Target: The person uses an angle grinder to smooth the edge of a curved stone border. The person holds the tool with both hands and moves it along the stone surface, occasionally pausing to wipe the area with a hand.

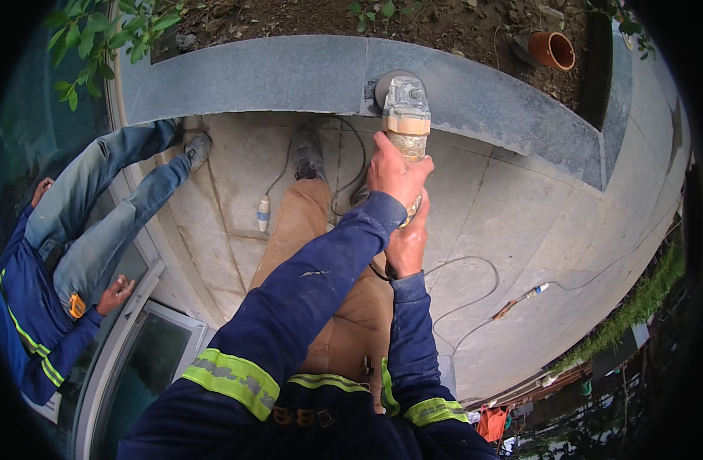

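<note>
My left hand (396, 170) is wrapped round the front of a dusty angle grinder (407, 124), just behind its orange-tan collar. Closer to me, my right hand (407, 244) grips the tool's rear body. The grinder's head rests over the grey stone coping (290, 77) of a raised planter, beside a joint between two slabs. Part of its round grey disc (382, 90) shows at the left of the head, at the stone's surface. Whether the disc is spinning cannot be made out. Both my sleeves are dark blue with reflective bands.
A person in jeans (110, 192) sits at the left by a glass door frame. Cables lie on the paving, with a white-and-blue connector (264, 213) near my shoe and another connector (537, 290) at right. An orange-brown pot (552, 50) lies tipped in the planter soil.
</note>
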Demonstrator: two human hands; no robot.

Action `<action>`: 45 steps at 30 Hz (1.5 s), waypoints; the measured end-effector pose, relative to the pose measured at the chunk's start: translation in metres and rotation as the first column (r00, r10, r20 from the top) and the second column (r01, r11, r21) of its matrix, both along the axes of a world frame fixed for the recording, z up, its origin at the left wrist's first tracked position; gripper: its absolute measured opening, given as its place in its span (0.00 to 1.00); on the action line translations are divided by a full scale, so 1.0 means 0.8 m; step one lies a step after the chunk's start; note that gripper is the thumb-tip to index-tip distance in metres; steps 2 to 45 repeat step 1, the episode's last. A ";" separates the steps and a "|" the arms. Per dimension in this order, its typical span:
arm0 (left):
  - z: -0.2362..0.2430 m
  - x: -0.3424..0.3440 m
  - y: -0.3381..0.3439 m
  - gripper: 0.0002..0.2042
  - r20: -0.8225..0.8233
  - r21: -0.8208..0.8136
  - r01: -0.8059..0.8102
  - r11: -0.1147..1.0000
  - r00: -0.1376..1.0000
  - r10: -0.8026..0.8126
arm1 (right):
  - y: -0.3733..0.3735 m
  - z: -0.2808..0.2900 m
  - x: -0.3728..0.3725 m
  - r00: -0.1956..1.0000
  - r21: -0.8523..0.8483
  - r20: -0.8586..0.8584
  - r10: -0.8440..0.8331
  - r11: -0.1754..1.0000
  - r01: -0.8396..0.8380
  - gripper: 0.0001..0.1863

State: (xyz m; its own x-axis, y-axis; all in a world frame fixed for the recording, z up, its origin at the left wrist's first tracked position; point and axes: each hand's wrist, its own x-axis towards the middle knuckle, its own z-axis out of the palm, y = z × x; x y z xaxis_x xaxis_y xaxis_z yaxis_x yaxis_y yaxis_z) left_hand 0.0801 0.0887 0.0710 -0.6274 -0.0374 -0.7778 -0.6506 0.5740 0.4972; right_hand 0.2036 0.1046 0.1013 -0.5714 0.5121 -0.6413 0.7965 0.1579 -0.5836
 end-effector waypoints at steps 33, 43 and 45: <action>0.003 -0.003 0.004 0.33 0.026 -0.001 0.007 1.000 1.000 -0.007 | 0.003 0.000 0.001 0.999 -0.002 0.047 0.015 1.000 -0.015 0.46; 0.003 -0.003 0.004 0.33 0.026 -0.001 0.007 1.000 1.000 -0.007 | 0.003 0.000 0.001 0.999 -0.002 0.047 0.015 1.000 -0.015 0.46; 0.003 -0.003 0.004 0.33 0.026 -0.001 0.007 1.000 1.000 -0.007 | 0.003 0.000 0.001 0.999 -0.002 0.047 0.015 1.000 -0.015 0.46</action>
